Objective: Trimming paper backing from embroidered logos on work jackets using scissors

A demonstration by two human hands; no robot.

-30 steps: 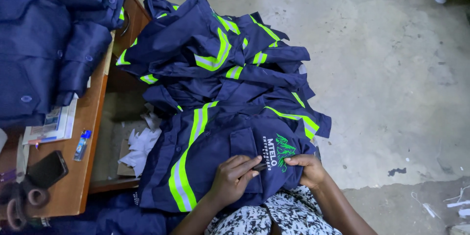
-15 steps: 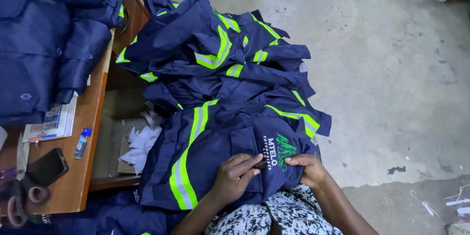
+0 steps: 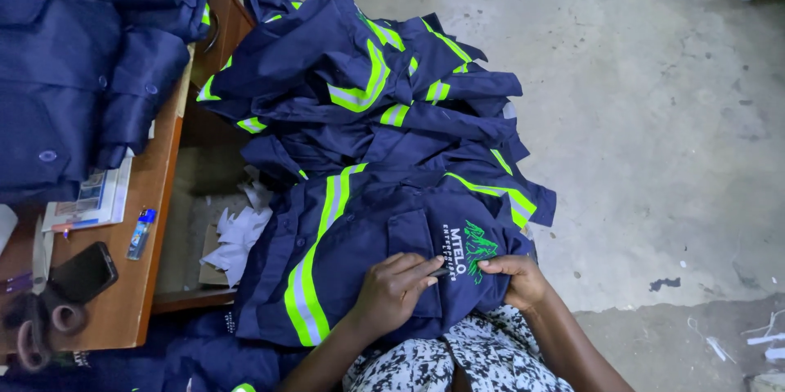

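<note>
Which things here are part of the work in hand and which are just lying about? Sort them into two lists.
In hand:
- left hand and right hand, both on the navy jacket on the lap
- pile of matching jackets beyond it

Lying about:
- phone, blue lighter and papers on the wooden desk
- folded navy shirts
- white scraps

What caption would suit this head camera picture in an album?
Both hands, left hand and right hand, rest on a navy work jacket with bright yellow-green stripes, beside a wooden table.
</note>
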